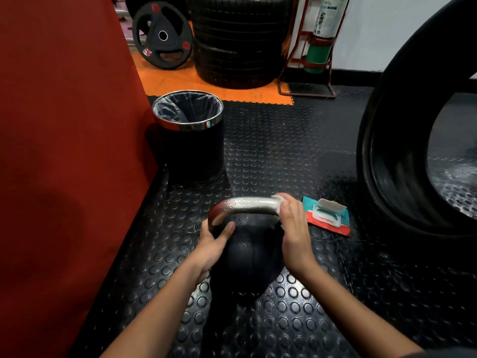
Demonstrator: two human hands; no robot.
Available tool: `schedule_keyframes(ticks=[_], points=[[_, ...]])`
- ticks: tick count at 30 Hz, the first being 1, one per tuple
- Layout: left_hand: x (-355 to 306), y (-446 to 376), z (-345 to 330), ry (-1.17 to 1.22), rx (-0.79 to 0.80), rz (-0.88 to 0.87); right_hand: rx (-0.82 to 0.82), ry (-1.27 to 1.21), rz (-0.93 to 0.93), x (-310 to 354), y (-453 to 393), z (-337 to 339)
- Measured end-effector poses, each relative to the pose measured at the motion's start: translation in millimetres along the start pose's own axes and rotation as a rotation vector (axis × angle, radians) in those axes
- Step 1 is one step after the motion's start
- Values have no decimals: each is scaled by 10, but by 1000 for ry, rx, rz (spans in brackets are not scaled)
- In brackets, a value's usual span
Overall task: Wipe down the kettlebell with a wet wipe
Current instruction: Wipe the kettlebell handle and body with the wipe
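Note:
A black kettlebell (249,262) with a silvery handle stands on the studded rubber floor, low in the middle of the view. My left hand (213,248) grips its left shoulder, thumb across the dark body. My right hand (294,233) is wrapped around the right end of the handle, pressing a white wet wipe (280,198) against the metal; only the wipe's edge shows above my fingers. A teal and red wipe pack (327,215) lies on the floor just right of my right hand, its white lid flipped open.
A black bin (189,140) with a chrome rim and liner stands behind the kettlebell, beside a red padded wall (64,151). A large tyre (402,164) stands at the right. Stacked tyres (240,40), a weight plate (162,34) and a fire extinguisher (324,34) are at the back.

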State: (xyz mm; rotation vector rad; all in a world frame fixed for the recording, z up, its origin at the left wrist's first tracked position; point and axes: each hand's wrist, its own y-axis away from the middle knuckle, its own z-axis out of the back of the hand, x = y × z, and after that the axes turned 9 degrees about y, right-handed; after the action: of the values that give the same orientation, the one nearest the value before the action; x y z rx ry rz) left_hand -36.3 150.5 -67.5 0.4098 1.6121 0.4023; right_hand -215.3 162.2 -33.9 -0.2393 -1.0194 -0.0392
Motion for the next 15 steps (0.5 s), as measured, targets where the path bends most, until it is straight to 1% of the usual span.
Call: schedule_keyframes(ticks=[2,5,6,8,10,11,13,15], points=[[7,-4,-4,20,-10,0,21,138,126,59,46,1],[8,3,2,12,2,-5,2,287,262,-115,101,30],[3,5,8,-1,1,-2,-3,297,259,-206,116,41],[-9,15,18,-30,1,0,-4,239,166,-289,131,66],[-16,32,7,-27,-7,11,-18,197,106,-246,107,65],[-5,24,6,-20,-6,7,-28,214,113,-174,77,56],[19,13,3,10,6,-10,-5,329,195,12,12,12],[29,14,-5,37,-10,-15,41,499,332,136,-3,-64]])
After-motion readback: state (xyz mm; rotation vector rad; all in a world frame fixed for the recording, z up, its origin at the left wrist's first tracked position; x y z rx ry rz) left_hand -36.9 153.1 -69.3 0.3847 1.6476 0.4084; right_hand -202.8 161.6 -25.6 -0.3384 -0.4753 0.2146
